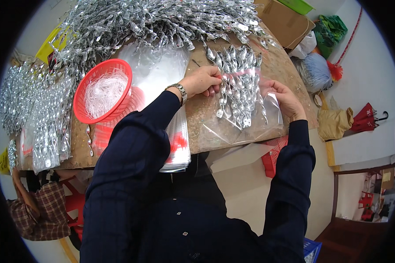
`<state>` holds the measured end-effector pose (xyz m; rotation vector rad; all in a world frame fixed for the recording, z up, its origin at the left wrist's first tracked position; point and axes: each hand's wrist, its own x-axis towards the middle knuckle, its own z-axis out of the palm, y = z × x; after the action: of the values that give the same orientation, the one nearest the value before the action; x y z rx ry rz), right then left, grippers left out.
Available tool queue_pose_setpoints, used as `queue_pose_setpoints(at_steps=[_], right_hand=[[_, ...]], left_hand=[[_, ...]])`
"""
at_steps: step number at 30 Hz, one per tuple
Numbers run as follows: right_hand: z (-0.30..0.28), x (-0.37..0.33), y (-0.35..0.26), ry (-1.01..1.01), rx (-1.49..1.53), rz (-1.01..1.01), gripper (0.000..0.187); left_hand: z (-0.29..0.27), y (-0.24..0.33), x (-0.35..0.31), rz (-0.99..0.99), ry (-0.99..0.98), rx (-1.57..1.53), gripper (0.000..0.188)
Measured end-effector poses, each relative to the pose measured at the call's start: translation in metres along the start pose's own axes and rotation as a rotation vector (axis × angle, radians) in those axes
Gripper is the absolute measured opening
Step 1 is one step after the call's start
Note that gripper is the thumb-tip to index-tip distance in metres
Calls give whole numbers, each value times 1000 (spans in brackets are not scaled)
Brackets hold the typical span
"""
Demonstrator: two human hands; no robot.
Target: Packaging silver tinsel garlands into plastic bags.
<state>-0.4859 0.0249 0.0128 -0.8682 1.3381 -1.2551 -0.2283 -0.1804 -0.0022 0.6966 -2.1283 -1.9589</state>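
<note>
My left hand [202, 81] pinches the top edge of a clear plastic bag [250, 118] lying on the table, with a bunch of shiny silver twisted strips [238, 87] going into it. My right hand [284, 98] holds the bag's right side. A large heap of the same silver strips [158, 22] covers the back of the table. A stack of empty clear bags [177, 140] lies under my left forearm.
A red plastic basket [102, 92] with white threads stands at the left. Filled bags of silver strips [46, 127] lie at the far left edge. A cardboard box [285, 19] and red umbrella [366, 118] are at the right. A plaid bag [44, 210] hangs below the table.
</note>
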Motion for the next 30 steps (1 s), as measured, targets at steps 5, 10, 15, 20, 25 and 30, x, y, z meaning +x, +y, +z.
queue_pose_setpoints(at_steps=[5,10,15,20,25,30], right_hand=[[-2,4,2,76,-97,6,15],[-9,13,5,154,-424,-12,6],[26,19,7,355,-445,-25,6],[32,27,18,610,-623,-229,7],[32,28,18,591,-339,-211,7],[25,31,14,535,-242,-136,9]], left_hand=[[-1,-2,2,13,-5,2,10],[-2,-2,4,0,-38,-34,9],[-7,-6,2,-7,-79,-61,7],[-4,-4,2,-4,-61,-56,5],[4,-2,0,-22,125,-16,5],[13,1,1,-60,183,-167,3]])
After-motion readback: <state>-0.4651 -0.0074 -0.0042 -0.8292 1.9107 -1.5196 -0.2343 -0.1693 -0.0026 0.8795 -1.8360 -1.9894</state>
